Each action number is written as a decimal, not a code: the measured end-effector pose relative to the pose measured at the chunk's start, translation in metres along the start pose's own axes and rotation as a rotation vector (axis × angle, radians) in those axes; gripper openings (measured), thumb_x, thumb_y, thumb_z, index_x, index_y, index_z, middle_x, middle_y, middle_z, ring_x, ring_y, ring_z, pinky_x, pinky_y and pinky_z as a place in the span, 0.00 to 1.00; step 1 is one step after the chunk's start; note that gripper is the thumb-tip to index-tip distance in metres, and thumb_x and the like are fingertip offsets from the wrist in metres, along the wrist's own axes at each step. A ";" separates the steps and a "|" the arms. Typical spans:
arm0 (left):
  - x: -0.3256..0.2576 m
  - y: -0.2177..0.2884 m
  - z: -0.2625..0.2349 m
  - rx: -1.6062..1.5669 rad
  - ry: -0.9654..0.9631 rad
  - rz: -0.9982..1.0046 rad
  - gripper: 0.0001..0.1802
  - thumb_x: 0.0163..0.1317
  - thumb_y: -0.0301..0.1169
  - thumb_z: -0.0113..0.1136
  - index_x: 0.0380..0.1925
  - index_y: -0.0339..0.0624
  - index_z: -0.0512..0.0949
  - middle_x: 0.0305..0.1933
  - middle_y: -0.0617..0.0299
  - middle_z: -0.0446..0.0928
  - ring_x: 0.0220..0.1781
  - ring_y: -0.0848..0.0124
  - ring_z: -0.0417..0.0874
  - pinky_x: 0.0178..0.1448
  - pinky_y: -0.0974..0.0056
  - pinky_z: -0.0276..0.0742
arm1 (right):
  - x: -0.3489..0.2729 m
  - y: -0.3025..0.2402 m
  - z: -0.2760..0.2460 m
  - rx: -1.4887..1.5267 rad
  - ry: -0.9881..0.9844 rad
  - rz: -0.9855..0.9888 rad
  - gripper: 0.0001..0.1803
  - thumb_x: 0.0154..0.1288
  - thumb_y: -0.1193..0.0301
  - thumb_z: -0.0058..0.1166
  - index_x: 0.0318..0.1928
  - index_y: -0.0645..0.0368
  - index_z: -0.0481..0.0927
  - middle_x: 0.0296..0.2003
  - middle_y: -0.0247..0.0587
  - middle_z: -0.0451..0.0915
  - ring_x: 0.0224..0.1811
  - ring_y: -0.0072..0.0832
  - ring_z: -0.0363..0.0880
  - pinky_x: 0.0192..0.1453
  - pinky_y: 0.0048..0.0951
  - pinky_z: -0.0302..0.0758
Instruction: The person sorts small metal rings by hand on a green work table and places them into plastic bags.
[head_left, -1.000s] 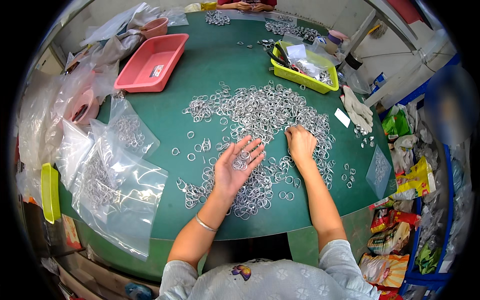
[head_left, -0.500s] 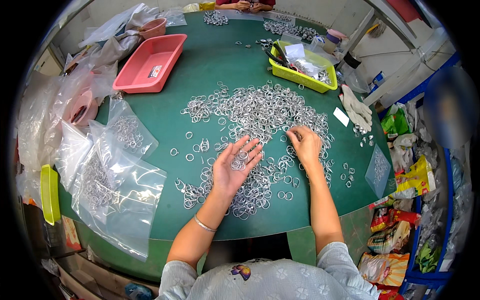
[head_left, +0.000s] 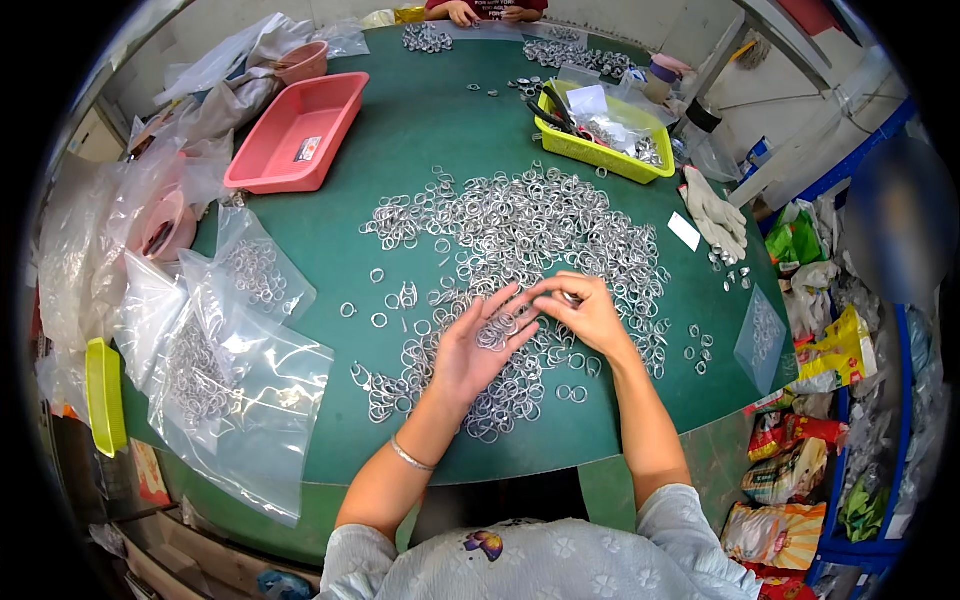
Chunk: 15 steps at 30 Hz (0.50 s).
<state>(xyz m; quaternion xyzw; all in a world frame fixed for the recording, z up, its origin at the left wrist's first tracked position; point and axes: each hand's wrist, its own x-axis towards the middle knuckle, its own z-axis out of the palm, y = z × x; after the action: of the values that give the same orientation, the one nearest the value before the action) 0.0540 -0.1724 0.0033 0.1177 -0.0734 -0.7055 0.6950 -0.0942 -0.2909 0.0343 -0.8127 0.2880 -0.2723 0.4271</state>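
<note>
My left hand (head_left: 464,362) is turned palm up over the pile, its fingers loosely curled around several silver metal rings (head_left: 495,333) lying in the palm. Close beside it, my right hand (head_left: 594,316) is closed in a pinch, its fingertips at the left fingers. A small metal ring seems to be between the right fingers, mostly hidden by them. Beyond both hands spreads a large heap of loose rings (head_left: 530,215). A smaller heap of rings (head_left: 505,400) lies between my forearms, and a few single rings (head_left: 378,320) sit apart on the left.
Clear bags of rings (head_left: 200,375) lie left on the green table (head_left: 420,120). Farther off stand a pink tray (head_left: 340,125) and a yellow-green basket (head_left: 600,155) with tools. Gloves (head_left: 715,215) lie right. Across the table are another person's hands (head_left: 462,14).
My right hand has moved left from the heap to my left hand, fingertips now meeting its fingers. My left hand has shifted slightly right, still carrying rings. The person opposite has moved a hand.
</note>
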 end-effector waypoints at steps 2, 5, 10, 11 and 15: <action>0.001 -0.004 -0.001 0.011 0.034 -0.004 0.28 0.66 0.37 0.46 0.59 0.27 0.60 0.60 0.41 0.63 0.63 0.52 0.65 0.66 0.53 0.63 | 0.003 0.009 -0.002 -0.209 0.220 0.017 0.09 0.54 0.68 0.60 0.34 0.59 0.83 0.24 0.39 0.77 0.23 0.27 0.73 0.27 0.28 0.67; 0.002 -0.009 -0.017 0.031 0.101 0.004 0.23 0.65 0.35 0.50 0.55 0.29 0.65 0.47 0.49 0.71 0.47 0.62 0.73 0.52 0.63 0.73 | 0.008 0.039 -0.018 -0.710 0.430 0.077 0.14 0.54 0.62 0.59 0.39 0.56 0.82 0.27 0.44 0.78 0.27 0.42 0.77 0.31 0.38 0.72; -0.001 -0.003 -0.007 -0.068 0.064 -0.087 0.12 0.67 0.31 0.46 0.44 0.35 0.72 0.23 0.68 0.59 0.19 0.82 0.57 0.17 0.77 0.54 | 0.003 0.027 -0.015 -0.774 0.090 0.184 0.11 0.56 0.62 0.59 0.31 0.57 0.84 0.23 0.44 0.80 0.26 0.39 0.78 0.32 0.34 0.73; -0.001 -0.001 -0.009 -0.079 0.046 -0.092 0.12 0.67 0.31 0.45 0.45 0.35 0.72 0.22 0.68 0.59 0.19 0.81 0.57 0.17 0.77 0.54 | 0.002 0.021 -0.016 -0.642 -0.014 0.209 0.11 0.55 0.62 0.59 0.29 0.57 0.84 0.22 0.45 0.80 0.26 0.40 0.78 0.32 0.35 0.73; -0.002 0.001 -0.013 -0.101 0.012 -0.096 0.13 0.67 0.30 0.44 0.47 0.35 0.72 0.22 0.67 0.59 0.18 0.80 0.56 0.16 0.76 0.52 | -0.003 0.030 -0.025 -0.320 -0.019 0.284 0.10 0.54 0.62 0.59 0.29 0.55 0.84 0.20 0.45 0.79 0.25 0.41 0.79 0.31 0.37 0.73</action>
<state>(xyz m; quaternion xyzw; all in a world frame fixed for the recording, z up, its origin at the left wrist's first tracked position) 0.0583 -0.1693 -0.0087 0.0901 -0.0280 -0.7401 0.6659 -0.1209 -0.3165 0.0208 -0.8240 0.4350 -0.1525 0.3295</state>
